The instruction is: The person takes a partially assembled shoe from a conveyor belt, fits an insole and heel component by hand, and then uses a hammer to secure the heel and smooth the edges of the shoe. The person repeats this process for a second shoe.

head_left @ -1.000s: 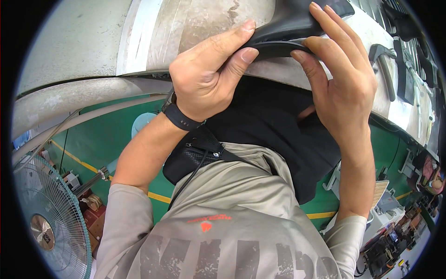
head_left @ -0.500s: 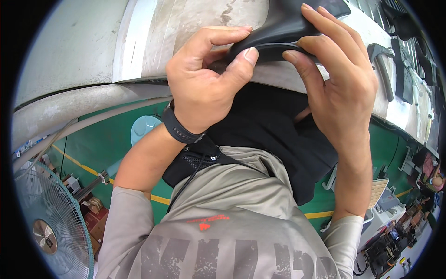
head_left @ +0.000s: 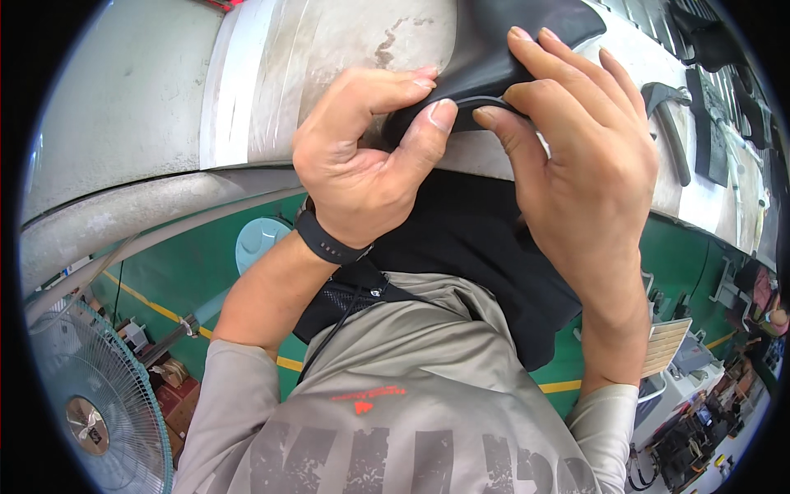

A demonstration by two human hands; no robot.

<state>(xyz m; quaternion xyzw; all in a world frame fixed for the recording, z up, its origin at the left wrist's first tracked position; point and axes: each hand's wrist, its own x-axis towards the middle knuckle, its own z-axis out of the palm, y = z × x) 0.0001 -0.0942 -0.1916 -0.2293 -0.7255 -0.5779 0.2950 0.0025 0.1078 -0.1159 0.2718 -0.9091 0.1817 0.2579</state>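
Note:
A smooth black bicycle saddle (head_left: 494,49) lies on the worktable, its narrow end toward me and its broad end reaching up and to the right. My left hand (head_left: 362,140) wraps the narrow end, thumb along the near rim and fingers over the top. My right hand (head_left: 584,148) pinches the rim farther right between thumb and index finger, while its other fingers spread across the upper surface. A thin dark edge strip (head_left: 479,102) shows along the rim between the two thumbs. The saddle's underside is mostly hidden.
A hammer (head_left: 676,136) lies on the pale worktable (head_left: 329,49) right of my hand, beside a dark flat piece (head_left: 709,132). More black saddle-like parts (head_left: 699,37) sit at the far right. Below left stands a fan (head_left: 90,412), near a light-blue round stool (head_left: 262,243).
Both hands and the saddle have shifted slightly left and nearer to me. The right thumb and index finger have slid along the rim toward the left hand.

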